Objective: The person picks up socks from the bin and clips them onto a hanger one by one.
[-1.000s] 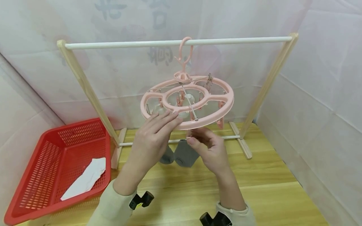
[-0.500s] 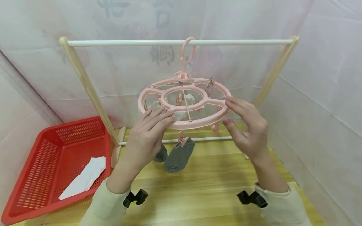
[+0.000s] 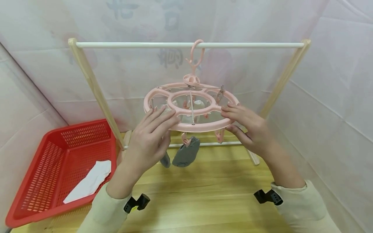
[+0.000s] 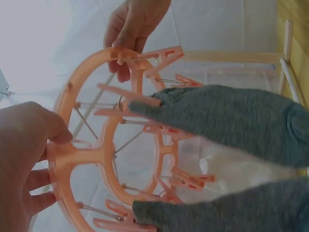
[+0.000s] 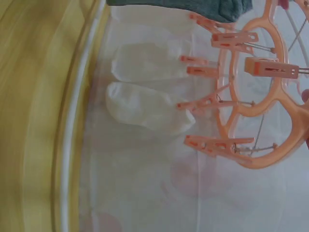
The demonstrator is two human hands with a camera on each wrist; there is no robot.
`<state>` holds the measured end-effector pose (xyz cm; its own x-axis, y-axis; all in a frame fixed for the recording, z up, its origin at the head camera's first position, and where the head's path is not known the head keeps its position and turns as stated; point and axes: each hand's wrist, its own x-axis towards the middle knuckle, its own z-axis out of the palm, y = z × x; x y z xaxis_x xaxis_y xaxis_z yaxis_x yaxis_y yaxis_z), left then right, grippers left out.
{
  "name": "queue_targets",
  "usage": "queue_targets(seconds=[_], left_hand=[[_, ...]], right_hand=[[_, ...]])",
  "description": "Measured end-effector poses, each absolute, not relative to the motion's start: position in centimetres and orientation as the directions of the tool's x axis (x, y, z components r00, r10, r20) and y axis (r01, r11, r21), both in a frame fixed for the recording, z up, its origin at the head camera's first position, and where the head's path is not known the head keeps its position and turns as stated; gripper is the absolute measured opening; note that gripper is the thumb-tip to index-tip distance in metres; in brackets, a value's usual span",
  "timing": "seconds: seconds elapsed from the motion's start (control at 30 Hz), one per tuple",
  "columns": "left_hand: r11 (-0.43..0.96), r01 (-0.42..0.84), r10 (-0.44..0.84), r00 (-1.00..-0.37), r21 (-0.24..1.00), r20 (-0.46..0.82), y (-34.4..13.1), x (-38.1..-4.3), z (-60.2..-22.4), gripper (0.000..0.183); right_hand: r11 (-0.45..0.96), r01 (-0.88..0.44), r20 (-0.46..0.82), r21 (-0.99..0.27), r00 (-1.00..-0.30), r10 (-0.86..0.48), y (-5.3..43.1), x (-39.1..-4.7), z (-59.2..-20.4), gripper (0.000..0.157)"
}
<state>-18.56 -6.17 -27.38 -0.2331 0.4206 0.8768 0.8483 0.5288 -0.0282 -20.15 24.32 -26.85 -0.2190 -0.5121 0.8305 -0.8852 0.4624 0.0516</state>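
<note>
A pink round clip hanger [image 3: 204,126] hangs by its hook from a white rail. My left hand [image 3: 148,139] holds its rim at the front left; in the left wrist view the thumb and fingers lie on opposite sides of the rim. At the right side of the rim my right hand [image 3: 250,129] grips it, thumb below and fingers on top. A grey sock [image 3: 186,153] hangs from a pink clothespin [image 3: 185,138] at the front. Another grey sock [image 3: 165,160] is partly hidden behind my left hand. White socks [image 5: 149,107] hang on the far side, seen in the right wrist view.
The white rail [image 3: 131,45] spans a wooden-legged stand [image 3: 94,85] on a wood-grain table [image 3: 204,200]. To the left sits a red basket [image 3: 113,142] with a folded white cloth piece [image 3: 88,183] inside. Pale fabric walls [image 3: 335,106] surround the table.
My right hand has let go of the clothespin by the grey sock and moved right onto the rim. The hanger has turned slightly, and the grey socks have swung. My left hand stays on the rim.
</note>
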Motion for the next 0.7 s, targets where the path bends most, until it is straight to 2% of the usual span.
queue_targets(seconds=[0.27,0.47,0.6,0.7], left_hand=[[0.51,0.856,0.394,-0.142,-0.088,0.908,-4.6,-16.1,-25.6,0.037],[0.51,0.847,0.423,-0.096,-0.149,0.901,-3.0,-15.4,-25.0,0.034],[0.531,0.83,0.447,-0.103,-0.171,0.889,-2.3,-15.6,-25.0,0.032],[0.559,0.812,0.479,-0.15,-0.169,0.865,-2.2,-15.8,-25.2,0.034]], right_hand=[[0.487,-0.871,0.865,0.064,-0.195,-0.462,22.9,-19.3,-27.4,0.039],[0.505,-0.86,0.889,0.078,-0.169,-0.425,21.6,-18.6,-27.6,0.036],[0.525,-0.846,0.905,0.088,-0.152,-0.398,20.6,-18.2,-27.7,0.034],[0.534,-0.842,0.913,0.081,-0.153,-0.379,19.9,-18.0,-27.7,0.033]])
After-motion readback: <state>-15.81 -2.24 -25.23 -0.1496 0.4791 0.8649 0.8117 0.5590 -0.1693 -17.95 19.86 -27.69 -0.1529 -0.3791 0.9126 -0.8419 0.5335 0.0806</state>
